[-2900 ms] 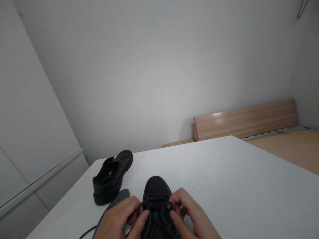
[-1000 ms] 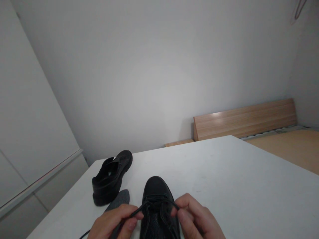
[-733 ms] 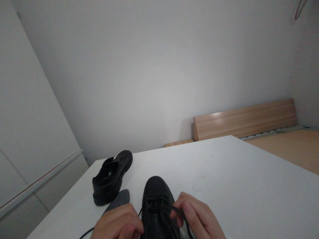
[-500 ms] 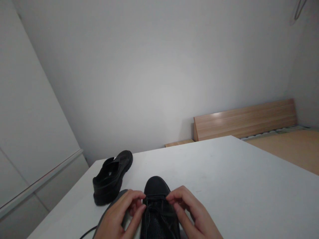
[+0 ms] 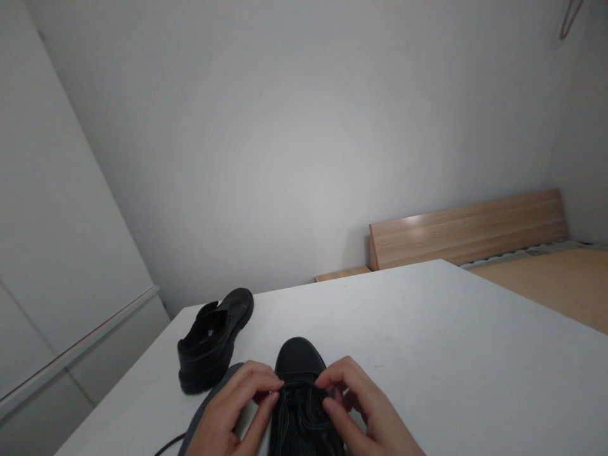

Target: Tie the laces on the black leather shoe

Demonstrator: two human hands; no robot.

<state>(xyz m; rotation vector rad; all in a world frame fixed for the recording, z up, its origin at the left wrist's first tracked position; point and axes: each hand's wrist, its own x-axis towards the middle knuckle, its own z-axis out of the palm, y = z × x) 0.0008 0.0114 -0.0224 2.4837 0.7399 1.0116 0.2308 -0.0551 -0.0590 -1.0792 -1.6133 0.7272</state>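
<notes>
A black lace-up shoe (image 5: 298,360) sits toe-away on the white table, low in the middle of the view. At its left edge my left hand (image 5: 237,408) pinches thumb and index finger by the top of the lacing. Opposite it, my right hand (image 5: 363,405) pinches at the right edge of the same lacing. Both fingertips appear to be on the black shoelace (image 5: 300,386), though black on black hides the exact grip. Below the fingers the tongue and loose lace look bunched up. The shoe's heel is out of frame.
A second black shoe (image 5: 211,339) stands at the table's far left. Partly under my left hand lies a flat dark grey piece (image 5: 204,405), with a thin black cord (image 5: 170,443) beside it. Beyond the white table (image 5: 427,329) are a wooden headboard (image 5: 465,228) and a wall.
My left fingertips have shifted slightly right, inward over the shoe. The strands and tongue below the fingers look more bunched. The second shoe has stayed put.
</notes>
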